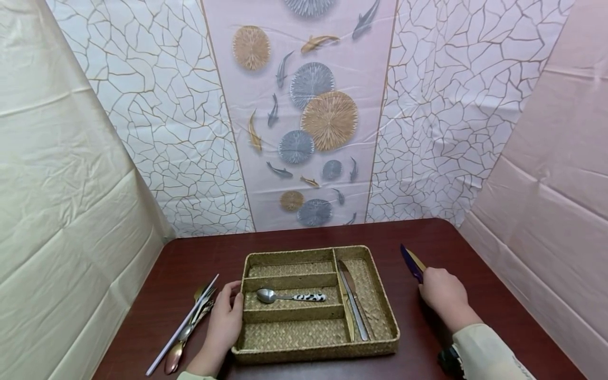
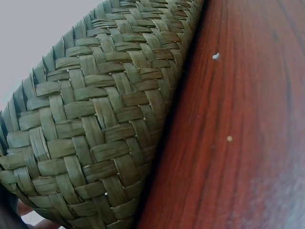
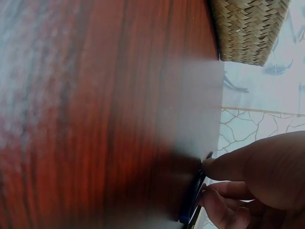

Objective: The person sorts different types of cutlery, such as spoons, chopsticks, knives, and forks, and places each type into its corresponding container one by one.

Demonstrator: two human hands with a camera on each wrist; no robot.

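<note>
My left hand (image 1: 224, 316) rests at the left wall of a woven tray (image 1: 313, 351), whose weave fills much of the left wrist view. On the right, my right hand (image 1: 444, 292) grips a dark blue knife (image 1: 411, 264) together with a gold knife (image 1: 417, 259), blades pointing away from me. Thumb and fingers pinch the dark blue knife (image 3: 191, 195) close over the table in the right wrist view. A spoon with a black-and-white handle (image 1: 309, 297) lies in the tray's middle left compartment. Several knives, one with a silver handle (image 1: 361, 324), lie in the long right compartment.
Left of the tray, a pile of cutlery (image 1: 197, 316) with silver, gold and copper pieces lies beside my left hand. A long pale stick (image 1: 178, 332) lies across it. The dark red wooden table (image 1: 209, 252) ends at a patterned cloth backdrop (image 1: 304, 174).
</note>
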